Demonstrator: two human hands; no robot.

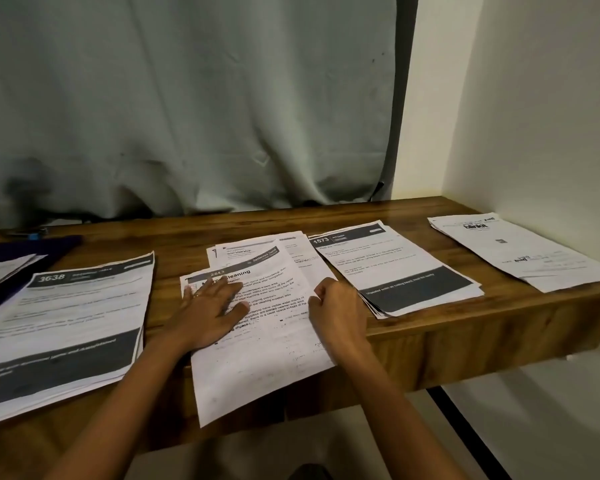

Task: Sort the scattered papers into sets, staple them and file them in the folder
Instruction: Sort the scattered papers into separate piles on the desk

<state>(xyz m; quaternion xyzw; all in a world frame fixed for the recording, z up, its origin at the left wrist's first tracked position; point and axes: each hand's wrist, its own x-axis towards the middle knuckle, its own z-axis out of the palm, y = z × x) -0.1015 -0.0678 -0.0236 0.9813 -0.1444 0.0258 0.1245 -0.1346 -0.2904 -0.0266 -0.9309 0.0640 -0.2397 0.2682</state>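
Note:
Printed papers lie in piles on a wooden desk (465, 334). In the middle is a loose, fanned pile (257, 341) that overhangs the front edge. My left hand (212, 310) rests flat on its top sheet, fingers spread. At the pile's right edge, my right hand (336, 306) has curled fingers that pinch a sheet. A stack headed 3638 (66, 323) sits at the left, and one headed 1573 (395, 268) lies to the right of my right hand. A further stack (520, 251) is at the far right. A dark blue folder (21, 254) with a sheet on it lies at the back left.
A grey-green curtain (187, 98) hangs behind the desk and a pale wall (534, 116) closes off the right side. A small blue object (33, 235) lies at the back left by the folder. The desk's front edge drops off just under the middle pile.

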